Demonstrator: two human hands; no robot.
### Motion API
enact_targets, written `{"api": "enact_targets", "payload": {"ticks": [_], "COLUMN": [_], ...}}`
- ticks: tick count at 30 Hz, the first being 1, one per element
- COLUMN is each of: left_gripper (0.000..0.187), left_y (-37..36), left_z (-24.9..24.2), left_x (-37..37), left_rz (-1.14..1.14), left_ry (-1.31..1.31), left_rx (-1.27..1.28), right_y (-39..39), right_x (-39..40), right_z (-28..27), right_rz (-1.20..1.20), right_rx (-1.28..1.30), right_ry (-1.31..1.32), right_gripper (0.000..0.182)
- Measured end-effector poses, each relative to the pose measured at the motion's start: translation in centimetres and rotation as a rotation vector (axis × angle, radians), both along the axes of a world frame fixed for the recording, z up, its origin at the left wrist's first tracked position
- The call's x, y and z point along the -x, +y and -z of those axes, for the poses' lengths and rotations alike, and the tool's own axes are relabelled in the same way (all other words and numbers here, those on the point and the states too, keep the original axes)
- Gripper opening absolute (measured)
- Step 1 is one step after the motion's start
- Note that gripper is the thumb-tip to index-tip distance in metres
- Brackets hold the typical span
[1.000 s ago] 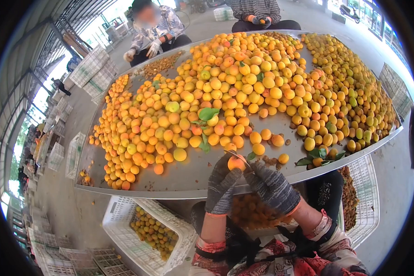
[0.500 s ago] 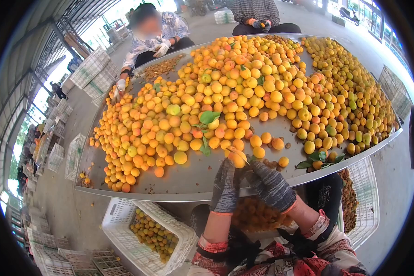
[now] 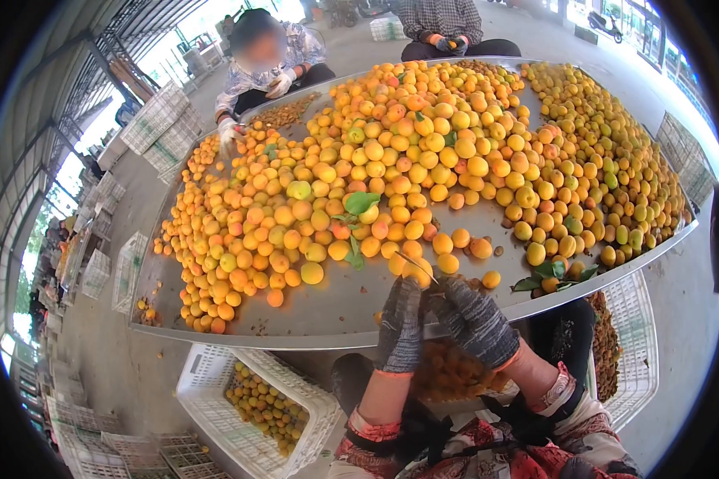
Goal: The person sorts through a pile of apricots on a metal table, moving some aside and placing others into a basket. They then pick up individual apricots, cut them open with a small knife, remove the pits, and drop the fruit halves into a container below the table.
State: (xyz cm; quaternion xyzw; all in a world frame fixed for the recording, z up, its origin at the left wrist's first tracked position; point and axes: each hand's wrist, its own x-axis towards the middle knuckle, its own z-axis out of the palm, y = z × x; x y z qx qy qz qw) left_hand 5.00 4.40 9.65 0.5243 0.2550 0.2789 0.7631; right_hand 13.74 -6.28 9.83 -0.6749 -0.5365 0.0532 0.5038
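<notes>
Both hands wear dark grey knit gloves with orange cuffs and meet at the near edge of a metal table (image 3: 335, 315). My left hand (image 3: 399, 323) is closed on an orange apricot (image 3: 417, 273) held upright at its fingertips. A thin, light strip (image 3: 414, 265) lies across the fruit's upper side; what it is cannot be made out. My right hand (image 3: 478, 319) is closed beside it, fingertips pressed together near the fruit, their contents hidden. A large heap of apricots (image 3: 391, 144) covers much of the table, with green leaves (image 3: 361, 203) on its near side.
Below the table stand a white crate (image 3: 252, 407) of apricots at left and another crate (image 3: 635, 343) with brown pits at right. One person (image 3: 268, 60) reaches onto the table's far left; another (image 3: 447, 28) sits at the far side. More leaves (image 3: 555, 273) lie near the right edge.
My hands and the held apricot have shifted slightly right, and the thin strip now slants across the fruit. The person at far left has moved a gloved hand up and to the right.
</notes>
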Motion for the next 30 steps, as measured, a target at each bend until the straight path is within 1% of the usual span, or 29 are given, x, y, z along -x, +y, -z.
{"api": "enact_targets", "payload": {"ticks": [1,2,4,5,7,8,10,11,13,14,15,16,17,19,23,25,27,29,30], "left_gripper": [0.041,0.041,0.042,0.042,0.04,0.04,0.043,0.043,0.04,0.04,0.038,0.037,0.037,0.036,0.038,0.039,0.04,0.041,0.042], "left_y": [0.2,0.2,0.2,0.2,0.2,0.2,-0.1,-0.3,-0.6,-0.5,-0.2,0.0,0.0,0.0,0.2,0.2,0.0,0.1,0.2], "left_z": [-0.5,-0.6,-0.6,-0.7,-0.9,-0.1,1.7,1.9,1.9,2.6,3.8,3.3,2.5,0.4,1.0,1.2,2.4,3.6,4.1], "left_x": [0.0,0.0,-0.1,-0.1,0.1,0.0,-0.5,-0.7,-1.1,-1.0,-0.7,-0.6,-0.6,-0.8,-0.9,-0.8,-1.0,-1.2,-1.2], "left_rz": [0.025,0.024,-0.102,-0.101,-0.087,-0.087,-0.187,-0.186,-0.231,-0.228,-0.18,-0.134,-0.136,-0.06,-0.042,-0.115,-0.179,-0.213,-0.22], "left_ry": [0.102,0.102,-0.041,-0.04,0.064,0.066,0.134,0.131,0.031,0.031,-0.007,-0.046,-0.046,0.098,0.003,0.228,0.257,0.257,0.258], "left_rx": [0.0,-0.001,-0.161,-0.161,-0.097,-0.098,-0.155,-0.153,-0.223,-0.222,-0.33,-0.438,-0.438,-0.003,0.013,-0.275,-0.408,-0.488,-0.515], "right_y": [0.0,-0.1,-0.1,-0.1,0.0,0.2,0.7,0.6,0.2,0.0,-0.1,-0.1,0.1,0.2,-0.1,0.1,0.2,0.3,0.3], "right_x": [-0.5,-0.6,-0.8,-0.8,-0.6,-0.3,0.3,0.4,0.7,0.5,0.1,-0.1,0.0,0.4,0.6,0.5,0.7,0.9,1.1], "right_z": [-0.2,0.0,0.5,0.4,0.0,0.3,1.1,0.7,-0.5,-0.3,0.2,0.5,1.1,1.9,0.1,-0.7,-1.0,-1.7,-2.4], "right_rz": [-0.065,-0.065,-0.041,-0.04,-0.056,-0.056,0.069,0.07,0.068,0.071,0.056,0.038,0.036,0.075,0.045,0.009,0.017,0.023,0.031], "right_rx": [-0.005,-0.006,-0.005,-0.005,0.034,0.032,0.126,0.128,0.199,0.2,0.193,0.185,0.185,0.196,0.26,0.289,0.296,0.306,0.409], "right_ry": [0.215,0.215,0.077,0.077,0.035,0.037,-0.13,-0.134,0.017,0.018,-0.084,-0.188,-0.188,-0.128,-0.046,-0.049,-0.083,-0.118,-0.089], "right_gripper": [0.031,0.031,0.027,0.027,0.033,0.033,0.032,0.032,0.034,0.034,0.034,0.034,0.034,0.033,0.038,0.043,0.044,0.045,0.044]}}
